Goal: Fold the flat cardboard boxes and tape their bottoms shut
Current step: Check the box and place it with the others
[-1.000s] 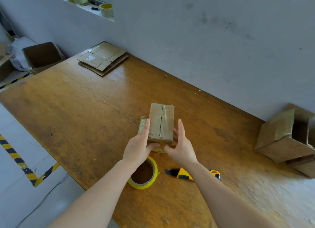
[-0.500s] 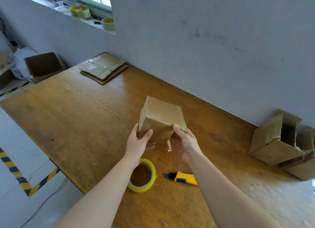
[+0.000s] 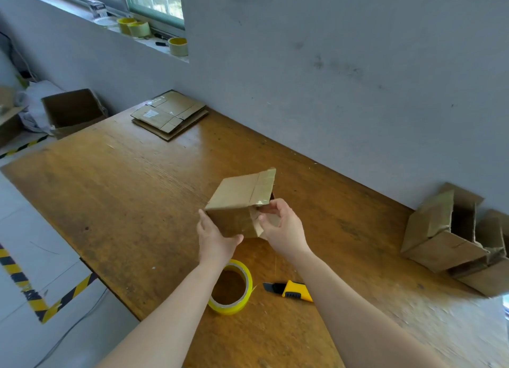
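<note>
Left hand cups our folded box from below; right hand pinches its taped end, above the tabletop. Step, we judge: bottom sealed. Next: set it among finished boxes at 3 o'clock.

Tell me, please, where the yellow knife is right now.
The knife lies on the table near its front edge, just right of the tape roll, under the right forearm.
</note>
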`<action>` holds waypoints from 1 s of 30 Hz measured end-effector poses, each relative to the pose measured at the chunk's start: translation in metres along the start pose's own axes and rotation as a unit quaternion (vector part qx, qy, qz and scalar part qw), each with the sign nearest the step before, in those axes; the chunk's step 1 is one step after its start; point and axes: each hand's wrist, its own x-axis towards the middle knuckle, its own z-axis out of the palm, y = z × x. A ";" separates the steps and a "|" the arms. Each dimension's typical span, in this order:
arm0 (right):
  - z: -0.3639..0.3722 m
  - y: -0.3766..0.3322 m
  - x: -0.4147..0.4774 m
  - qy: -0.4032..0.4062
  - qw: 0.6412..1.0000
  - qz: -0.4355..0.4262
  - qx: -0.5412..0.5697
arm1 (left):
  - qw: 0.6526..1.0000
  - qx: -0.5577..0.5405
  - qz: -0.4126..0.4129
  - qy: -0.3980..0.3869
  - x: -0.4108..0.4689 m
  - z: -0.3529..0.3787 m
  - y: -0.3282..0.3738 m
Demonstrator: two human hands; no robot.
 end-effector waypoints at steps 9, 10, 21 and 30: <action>0.017 0.001 0.012 -0.124 0.989 -0.001 -0.081 | 0.988 0.136 0.054 -0.045 0.013 -0.022 -0.005; 0.019 0.000 0.014 -0.137 0.987 -0.005 -0.088 | 0.987 0.151 0.041 -0.041 0.014 -0.024 -0.006; 0.022 -0.005 0.025 0.012 0.998 0.041 -0.036 | 0.985 0.143 0.052 0.077 0.029 -0.028 0.017; 0.012 0.003 0.029 0.090 0.986 0.125 -0.068 | 0.972 0.159 0.167 0.054 0.034 -0.013 0.044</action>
